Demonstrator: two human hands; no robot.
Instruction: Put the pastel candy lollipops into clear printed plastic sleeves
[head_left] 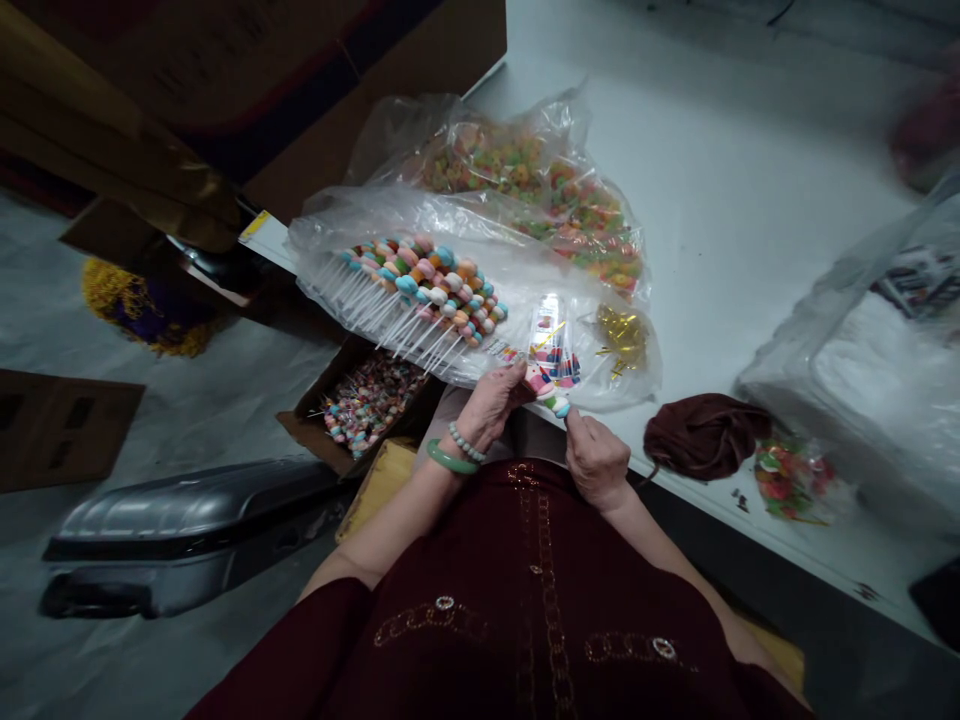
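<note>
Between my two hands, over the table's front edge, is a small candy skewer (553,399) in pink, white, green and blue. My left hand (492,402), with a green bangle and a bead bracelet, pinches its upper left end. At the lower right end, the fingers of my right hand (596,455) are closed on it. Just beyond lie printed labels (550,335) and gold twist ties (624,335) on a clear plastic bag. To their left, a pile of candy skewers (431,280) rests with white sticks pointing toward the front left.
Bagged gummy candies (517,165) lie behind the pile. A carton of wrapped candies (367,400) stands below the table at left, near a grey suitcase (172,530). Dark cloth (705,435), a small candy bag (795,480) and a large plastic bag (862,350) are at right.
</note>
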